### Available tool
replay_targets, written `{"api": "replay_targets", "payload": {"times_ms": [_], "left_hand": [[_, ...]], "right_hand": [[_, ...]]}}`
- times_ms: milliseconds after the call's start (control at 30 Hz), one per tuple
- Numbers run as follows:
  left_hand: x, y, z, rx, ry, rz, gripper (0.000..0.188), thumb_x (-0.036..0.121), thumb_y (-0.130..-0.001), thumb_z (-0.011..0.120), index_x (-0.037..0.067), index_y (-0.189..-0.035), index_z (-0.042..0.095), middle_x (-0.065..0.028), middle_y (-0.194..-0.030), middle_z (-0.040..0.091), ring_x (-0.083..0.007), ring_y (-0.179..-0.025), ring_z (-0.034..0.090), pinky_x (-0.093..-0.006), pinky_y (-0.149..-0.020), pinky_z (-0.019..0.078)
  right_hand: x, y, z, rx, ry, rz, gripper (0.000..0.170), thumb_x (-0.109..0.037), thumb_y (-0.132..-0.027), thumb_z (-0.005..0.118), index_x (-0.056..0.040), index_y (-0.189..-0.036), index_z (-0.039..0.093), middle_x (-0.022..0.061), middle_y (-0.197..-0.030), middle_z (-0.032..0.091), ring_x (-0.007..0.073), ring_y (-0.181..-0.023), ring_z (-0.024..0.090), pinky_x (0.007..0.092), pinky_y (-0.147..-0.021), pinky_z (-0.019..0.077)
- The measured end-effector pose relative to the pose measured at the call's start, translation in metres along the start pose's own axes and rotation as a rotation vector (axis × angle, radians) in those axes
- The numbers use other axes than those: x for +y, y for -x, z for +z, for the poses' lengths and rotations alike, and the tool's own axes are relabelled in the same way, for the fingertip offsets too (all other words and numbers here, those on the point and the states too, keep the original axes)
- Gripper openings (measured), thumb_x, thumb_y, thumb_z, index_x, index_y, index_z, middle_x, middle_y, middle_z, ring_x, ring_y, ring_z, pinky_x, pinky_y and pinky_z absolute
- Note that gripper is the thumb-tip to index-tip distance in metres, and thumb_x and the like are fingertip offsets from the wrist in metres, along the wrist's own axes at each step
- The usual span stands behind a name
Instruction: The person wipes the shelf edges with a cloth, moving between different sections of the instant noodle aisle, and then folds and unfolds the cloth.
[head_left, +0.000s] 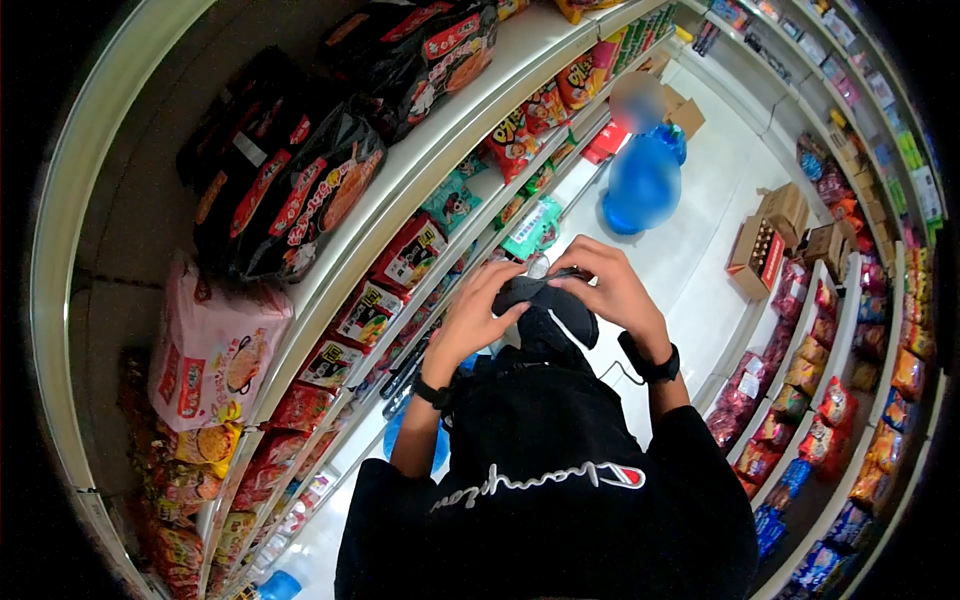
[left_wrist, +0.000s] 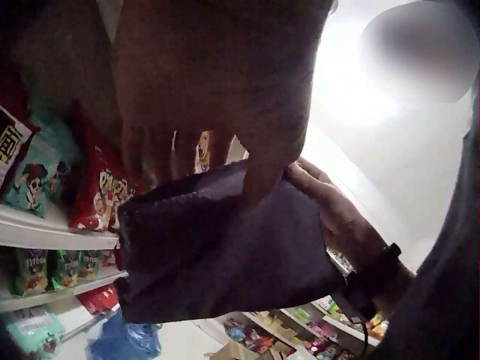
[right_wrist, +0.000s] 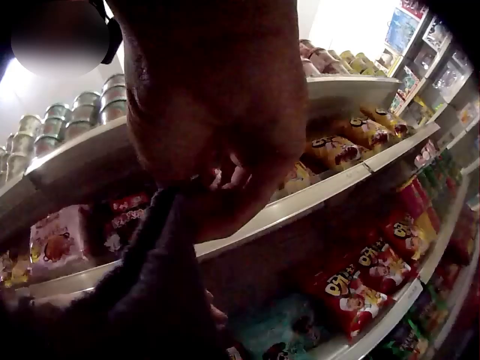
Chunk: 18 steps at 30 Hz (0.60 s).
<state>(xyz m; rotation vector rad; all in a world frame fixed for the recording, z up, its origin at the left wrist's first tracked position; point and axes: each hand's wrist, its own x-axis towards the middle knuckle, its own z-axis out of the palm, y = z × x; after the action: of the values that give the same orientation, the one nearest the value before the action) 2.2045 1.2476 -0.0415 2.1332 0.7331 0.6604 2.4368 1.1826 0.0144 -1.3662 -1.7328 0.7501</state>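
Note:
Both hands hold a dark cloth pouch (head_left: 565,315) in front of the chest by its upper edge. The left hand (head_left: 478,312) pinches one side of the rim, its thumb lying on the near face; in the left wrist view the pouch (left_wrist: 225,247) hangs as a wide, flat rectangle. At the opposite side, the right hand (head_left: 612,292) grips the edge between thumb and curled fingers. Up close in the right wrist view, the right hand (right_wrist: 217,127) bunches the cloth (right_wrist: 161,270). A small shiny, pale thing (head_left: 537,265) shows between the hands. The pouch's inside is hidden.
A shelf (head_left: 440,135) with black noodle packs (head_left: 300,200) and a pink pack (head_left: 215,345) runs along the left. Blue plastic bags (head_left: 640,185) and cardboard boxes (head_left: 755,255) stand on the white aisle floor. Snack shelves (head_left: 800,420) curve along the right.

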Motion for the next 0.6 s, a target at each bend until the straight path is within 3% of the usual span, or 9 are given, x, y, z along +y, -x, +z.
{"api": "replay_targets", "payload": {"times_ms": [100,200,467,600], "left_hand": [[-0.003,0.0,0.008,-0.084,0.134,-0.181,0.046,0.017,-0.084,0.08,0.006,-0.125,0.06,-0.0151,-0.122,0.062,-0.0329,-0.116,0.06,-0.0398,-0.099,0.047],[0.005,0.0,0.013,-0.038,0.181,-0.177,0.038,0.018,-0.083,0.079,0.003,-0.114,0.062,-0.0127,-0.104,0.065,-0.0345,-0.101,0.062,-0.0401,-0.089,0.0492],[0.0,0.006,0.018,0.023,0.007,-0.038,0.031,0.02,-0.084,0.079,0.001,-0.102,0.062,-0.0119,-0.097,0.062,-0.0321,-0.093,0.062,-0.0389,-0.081,0.0491],[0.003,0.01,0.02,0.129,0.113,-0.026,0.026,0.014,-0.085,0.078,0.001,-0.101,0.062,-0.0117,-0.096,0.062,-0.0312,-0.087,0.063,-0.0376,-0.076,0.0506]], "right_hand": [[0.0,-0.001,-0.004,0.006,-0.026,-0.027,0.017,-0.006,-0.083,0.077,-0.0037,-0.099,0.071,0.0112,-0.091,0.063,0.029,-0.083,0.064,0.0362,-0.074,0.0512],[-0.001,-0.001,-0.009,0.011,-0.032,0.001,0.017,-0.006,-0.083,0.077,-0.0037,-0.099,0.072,0.0112,-0.092,0.064,0.0291,-0.084,0.065,0.0361,-0.075,0.0514],[-0.01,0.002,-0.017,0.094,0.058,-0.004,0.019,-0.006,-0.082,0.078,-0.0067,-0.1,0.073,0.0089,-0.095,0.065,0.0271,-0.088,0.066,0.0355,-0.077,0.0525],[-0.014,0.001,-0.018,0.114,0.091,-0.055,0.02,0.002,-0.08,0.077,-0.0029,-0.099,0.073,0.0068,-0.091,0.063,0.0189,-0.08,0.065,0.0292,-0.069,0.0523]]}}
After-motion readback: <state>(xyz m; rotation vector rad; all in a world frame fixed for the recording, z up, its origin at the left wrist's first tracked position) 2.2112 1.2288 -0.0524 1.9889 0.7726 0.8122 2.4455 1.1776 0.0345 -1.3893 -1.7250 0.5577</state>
